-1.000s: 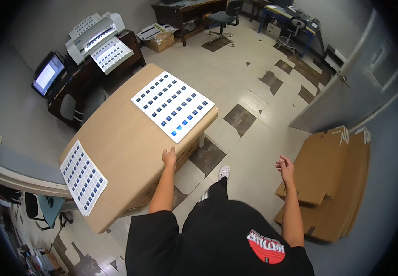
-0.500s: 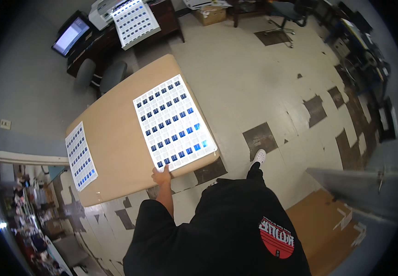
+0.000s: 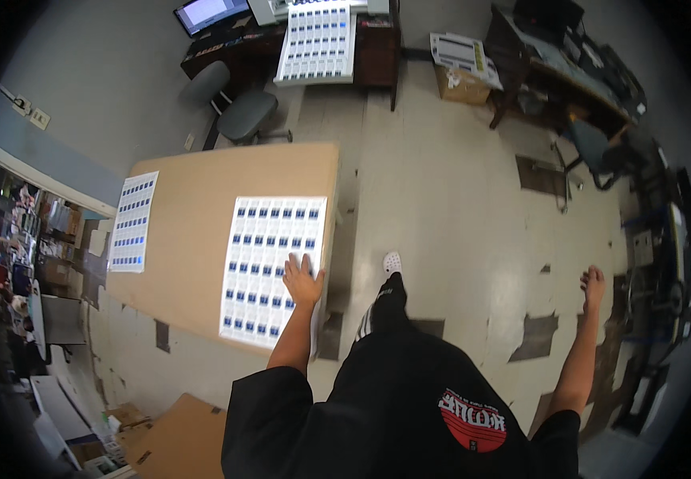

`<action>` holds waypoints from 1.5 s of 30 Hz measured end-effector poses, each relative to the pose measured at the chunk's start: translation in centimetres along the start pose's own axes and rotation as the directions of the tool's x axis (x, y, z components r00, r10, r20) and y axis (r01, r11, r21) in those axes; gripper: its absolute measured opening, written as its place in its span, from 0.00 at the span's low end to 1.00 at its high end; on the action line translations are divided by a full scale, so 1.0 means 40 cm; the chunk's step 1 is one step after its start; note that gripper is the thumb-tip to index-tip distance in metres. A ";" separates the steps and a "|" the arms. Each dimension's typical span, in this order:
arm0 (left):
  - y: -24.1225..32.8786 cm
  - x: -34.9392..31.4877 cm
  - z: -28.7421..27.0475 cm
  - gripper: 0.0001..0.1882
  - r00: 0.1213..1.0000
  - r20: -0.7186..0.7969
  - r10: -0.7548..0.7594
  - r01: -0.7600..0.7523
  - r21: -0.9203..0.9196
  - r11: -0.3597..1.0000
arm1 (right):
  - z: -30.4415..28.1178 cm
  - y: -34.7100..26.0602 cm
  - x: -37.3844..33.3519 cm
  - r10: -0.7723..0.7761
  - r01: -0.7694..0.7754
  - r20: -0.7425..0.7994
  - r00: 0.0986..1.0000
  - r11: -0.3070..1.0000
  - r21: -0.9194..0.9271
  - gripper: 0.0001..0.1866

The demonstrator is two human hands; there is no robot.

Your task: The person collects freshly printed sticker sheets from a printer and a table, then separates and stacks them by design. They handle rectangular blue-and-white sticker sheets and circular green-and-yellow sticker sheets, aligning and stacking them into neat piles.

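On the brown table [image 3: 190, 239] lies a large white printed sheet, or a stack of them [image 3: 258, 253], covered with rows of small dark blue blocks. My left hand [image 3: 303, 281] rests on its right part, palm down with the fingers spread. Away to the right, my right hand [image 3: 593, 283] hangs over the floor, fingers loosely bent and slightly apart, with nothing visible in it. A similar printed sheet [image 3: 132, 223] lies at the table's left end.
A printer [image 3: 266, 9] at the back has another printed sheet [image 3: 313, 48] hanging from its front. Beside it are a monitor [image 3: 211, 14] and a grey chair [image 3: 247, 116]. A cardboard box [image 3: 463, 86] and a desk [image 3: 521, 48] stand farther right.
My left hand has moved from the sheet's near edge onto its printed face. My right hand has come into view. The view has turned, and I stand farther along the table's right end.
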State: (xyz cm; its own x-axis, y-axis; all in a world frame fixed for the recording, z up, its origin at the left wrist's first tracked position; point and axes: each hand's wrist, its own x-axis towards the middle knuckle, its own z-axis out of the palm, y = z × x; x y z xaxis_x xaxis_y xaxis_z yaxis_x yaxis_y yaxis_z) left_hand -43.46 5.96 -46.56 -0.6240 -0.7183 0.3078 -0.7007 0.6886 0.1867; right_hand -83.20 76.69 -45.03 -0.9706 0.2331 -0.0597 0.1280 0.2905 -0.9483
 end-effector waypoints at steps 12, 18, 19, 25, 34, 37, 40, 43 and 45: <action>0.063 -0.138 0.122 0.31 0.906 -0.034 -0.422 0.421 -0.033 0.906 | 0.409 0.443 -0.382 0.462 0.159 0.667 0.585 0.741 -0.652 0.16; 0.043 -0.353 0.076 0.32 0.799 -0.113 -0.591 0.595 -0.001 0.804 | 0.316 0.563 -0.470 0.766 0.118 0.559 0.318 0.553 -0.825 0.14; 0.032 -0.393 0.065 0.32 0.773 -0.116 -0.623 0.627 -0.002 0.779 | 0.335 0.571 -0.433 0.777 0.132 0.551 0.305 0.539 -0.832 0.14; -0.030 -0.649 -0.002 0.35 0.218 -0.020 -0.976 0.974 -0.054 0.219 | 0.714 0.440 -0.056 0.544 0.315 0.741 0.393 0.678 -0.664 0.13; 0.085 -0.869 -0.045 0.34 -0.017 0.148 -0.989 0.997 -0.074 -0.028 | 1.388 -0.508 -0.220 -0.093 0.111 0.987 0.134 0.991 0.079 0.20; 0.145 -0.908 -0.048 0.30 -0.092 0.131 -0.987 0.994 -0.048 -0.099 | 1.410 -0.553 -0.399 0.013 -0.211 0.999 0.044 0.977 -0.003 0.26; 0.204 -0.925 -0.044 0.31 -0.259 0.070 -0.963 0.966 0.031 -0.257 | 1.415 -0.478 -0.488 0.331 -0.353 0.942 0.057 0.889 -0.291 0.34; 0.255 -0.908 -0.036 0.32 -0.353 -0.070 -0.933 0.934 0.037 -0.356 | 1.372 -0.379 -0.483 0.414 -0.345 0.883 0.222 0.880 -0.326 0.34; 0.270 -0.856 -0.032 0.30 -0.089 -0.216 -0.972 0.994 0.046 -0.101 | 1.317 -0.332 -0.458 0.453 -0.357 0.835 0.312 0.871 -0.339 0.30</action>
State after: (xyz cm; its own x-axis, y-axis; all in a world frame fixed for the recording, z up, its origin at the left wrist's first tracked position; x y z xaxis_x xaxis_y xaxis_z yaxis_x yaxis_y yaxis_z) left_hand -29.23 38.13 -53.88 0.8115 -0.5843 -0.0073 -0.5652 -0.7881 0.2437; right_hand -77.87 19.66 -47.77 -0.4148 -0.5710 -0.7084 0.5270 0.4839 -0.6986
